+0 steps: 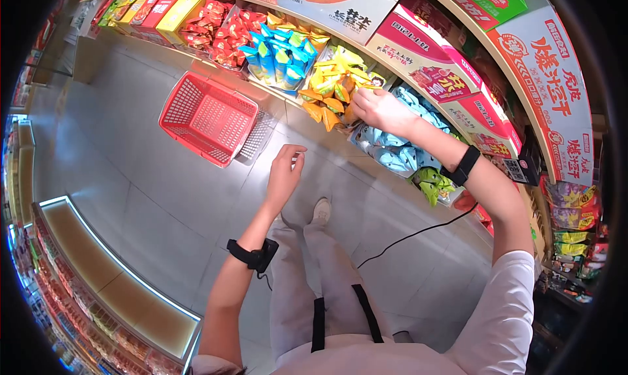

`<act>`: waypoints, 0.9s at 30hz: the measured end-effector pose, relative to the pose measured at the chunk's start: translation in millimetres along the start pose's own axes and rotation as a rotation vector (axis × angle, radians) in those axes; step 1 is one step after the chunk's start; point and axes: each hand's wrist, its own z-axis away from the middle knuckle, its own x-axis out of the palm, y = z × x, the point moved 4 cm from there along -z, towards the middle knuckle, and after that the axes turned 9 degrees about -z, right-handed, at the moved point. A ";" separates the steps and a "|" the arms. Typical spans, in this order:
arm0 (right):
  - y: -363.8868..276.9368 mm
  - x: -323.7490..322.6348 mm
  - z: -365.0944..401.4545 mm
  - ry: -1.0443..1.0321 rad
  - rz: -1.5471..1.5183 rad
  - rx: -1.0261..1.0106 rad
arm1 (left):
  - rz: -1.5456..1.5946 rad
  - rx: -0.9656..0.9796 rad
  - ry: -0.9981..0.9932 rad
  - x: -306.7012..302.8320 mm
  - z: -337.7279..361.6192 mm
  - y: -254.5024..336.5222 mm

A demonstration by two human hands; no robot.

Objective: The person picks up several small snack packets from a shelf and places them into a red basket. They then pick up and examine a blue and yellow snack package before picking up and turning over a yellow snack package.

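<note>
My right hand point(379, 109) reaches into the shelf, at the right edge of a heap of yellow and orange snack packets point(337, 81). Its fingers are bent down onto the packets, and whatever lies under the fingertips is hidden. Just below that hand are light blue packets point(392, 154). My left hand point(285, 169) hangs over the floor in front of the shelf, fingers loosely curled and apart, with nothing in it. The red plastic basket point(209, 117) stands on the floor, up and left of my left hand, and no goods show inside it.
Blue packets point(278, 58), red packets point(229, 35) and yellow and red boxes point(163, 15) line the shelf. Larger printed cartons point(428, 54) stand behind. A black cable point(418, 231) runs near my legs. Another lit shelf point(118, 270) is at lower left.
</note>
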 end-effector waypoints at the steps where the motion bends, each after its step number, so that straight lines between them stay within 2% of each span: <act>1: 0.8 2.1 -0.4 0.045 -0.084 0.066 | -0.001 0.000 0.004 -1.8 0.1 -2.8; 5: -4.1 -5.8 -5.8 0.032 0.022 0.034 | 0.005 -0.016 -0.014 -8.8 5.0 -10.5; 11: 0.5 -1.2 -19.9 -0.011 0.036 0.225 | 0.019 -0.044 -0.100 1.5 -9.0 -15.7; 15: 4.3 -0.8 -31.0 -0.006 -0.037 0.299 | 0.109 -0.072 -0.069 17.7 -39.0 -6.4; 19: 7.0 5.7 -34.0 -0.030 -0.036 0.505 | 0.199 -0.103 -0.034 33.9 -52.3 1.1; 23: 8.7 3.8 -31.1 -0.303 -0.219 0.759 | 0.211 -0.151 -0.044 45.1 -52.1 -1.5; 26: 21.8 0.1 -5.3 0.100 -0.515 0.846 | 0.273 -0.132 0.001 47.6 -46.1 3.9; 27: 22.8 -5.6 2.1 0.088 -0.556 0.888 | 0.256 -0.125 0.010 47.1 -45.7 6.8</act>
